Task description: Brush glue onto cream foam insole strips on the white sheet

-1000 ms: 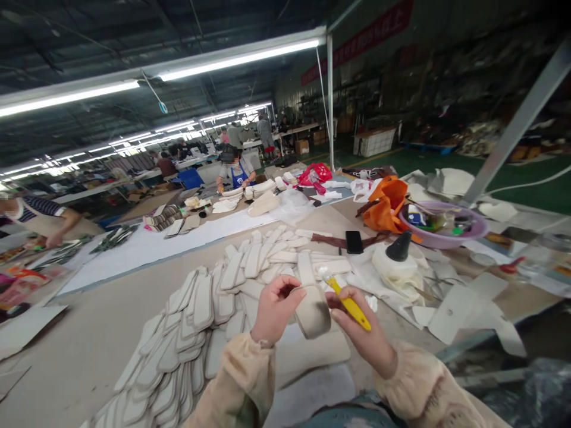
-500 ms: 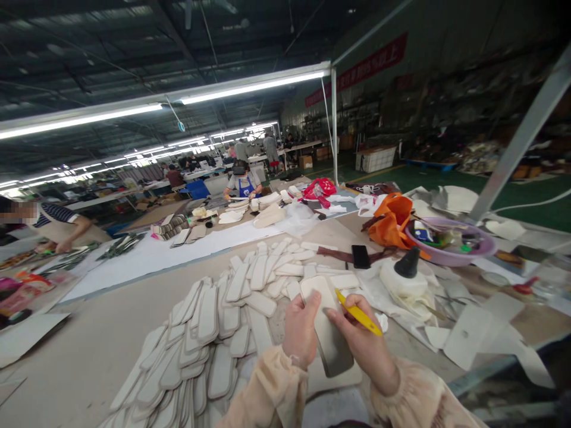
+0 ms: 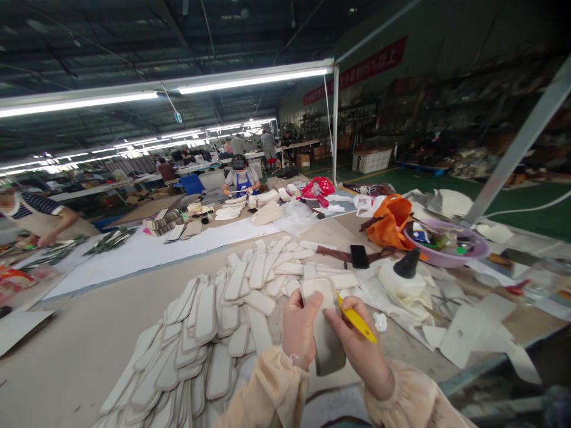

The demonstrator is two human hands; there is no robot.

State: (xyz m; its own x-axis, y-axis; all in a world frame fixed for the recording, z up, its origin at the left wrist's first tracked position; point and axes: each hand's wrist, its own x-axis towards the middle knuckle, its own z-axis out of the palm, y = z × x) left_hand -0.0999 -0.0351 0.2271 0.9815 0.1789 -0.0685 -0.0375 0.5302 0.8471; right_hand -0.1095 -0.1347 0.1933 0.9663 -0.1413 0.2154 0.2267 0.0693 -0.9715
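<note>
I keep my left hand (image 3: 300, 329) pinching the flat beige oval pad (image 3: 324, 324) firmly while my right hand (image 3: 357, 345), fingers wrapped on the yellow-handled brush (image 3: 357, 320), presses it flat.

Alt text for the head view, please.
Both hands, left hand and right hand, hold a beige insole piece; the right also grips a yellow brush. Similar pieces overlap across the worktable.

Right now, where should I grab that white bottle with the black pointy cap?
Grip the white bottle around its wide, squat body, coming from the side, probably from the person's right hand. The black cap tapers to a narrow tip, so fingers would likely slip there. The bottle stands upright, so keep it upright.
</note>
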